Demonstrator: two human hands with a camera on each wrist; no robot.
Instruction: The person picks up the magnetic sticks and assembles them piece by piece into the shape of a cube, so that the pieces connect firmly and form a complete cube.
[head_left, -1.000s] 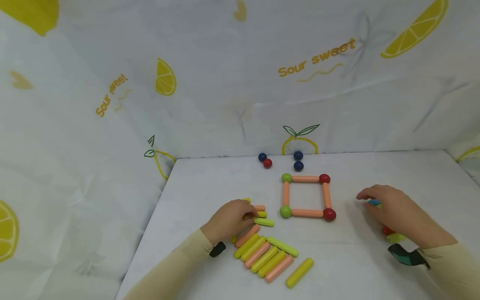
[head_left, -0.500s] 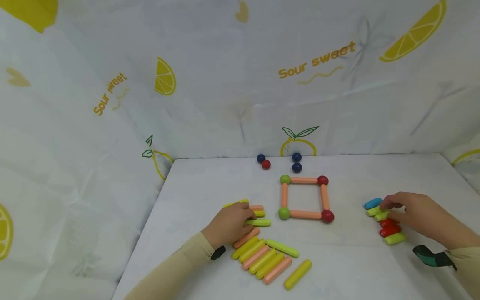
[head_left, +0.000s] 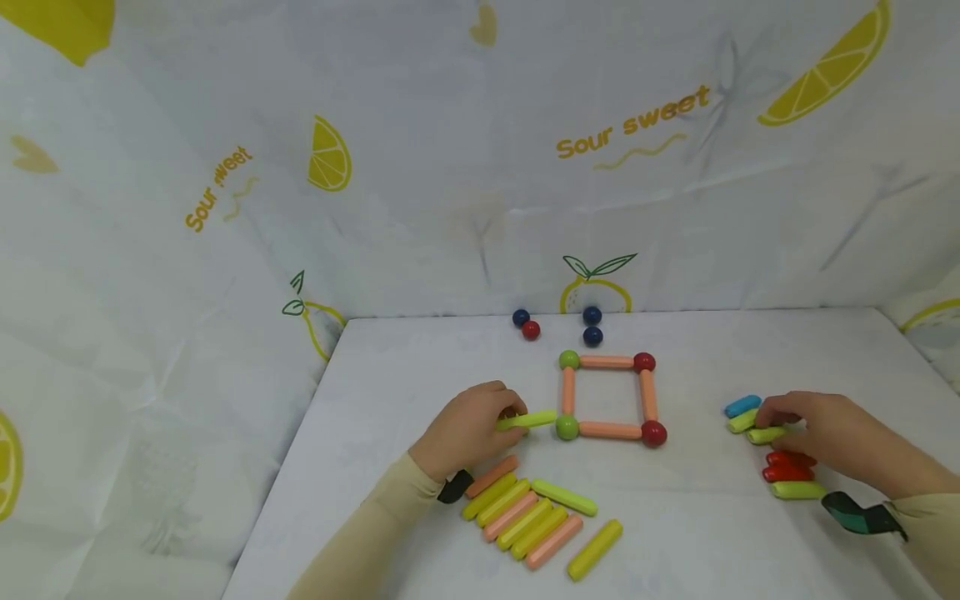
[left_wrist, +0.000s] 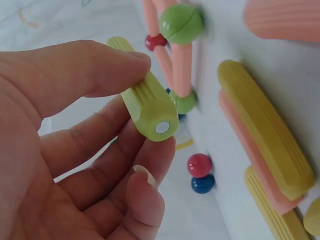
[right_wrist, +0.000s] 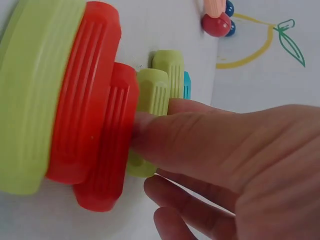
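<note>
My left hand (head_left: 471,429) pinches a light green magnetic stick (left_wrist: 150,102) between thumb and fingers, its end magnet showing in the left wrist view. The far tip of this stick is beside the lower-left green ball (head_left: 567,427) of a square of salmon sticks (head_left: 611,430), with two green and two red balls at its corners. Over on the right, my right hand (head_left: 832,429) pinches a light green stick (right_wrist: 152,92) from a short row, thumb on its near side. Two red sticks (right_wrist: 107,145) and another light green stick (head_left: 798,490) lie nearer me.
Below my left hand lies a slanted row of yellow and salmon sticks (head_left: 516,512). One light green stick (head_left: 564,497) and a yellow stick (head_left: 595,550) lie beside it. Dark blue balls (head_left: 592,337) and a red ball (head_left: 531,330) sit at the back edge.
My left hand has picked the light green stick from the pile and moved it up and right toward the square. My right hand has shifted right, down onto the row, spreading its sticks.
</note>
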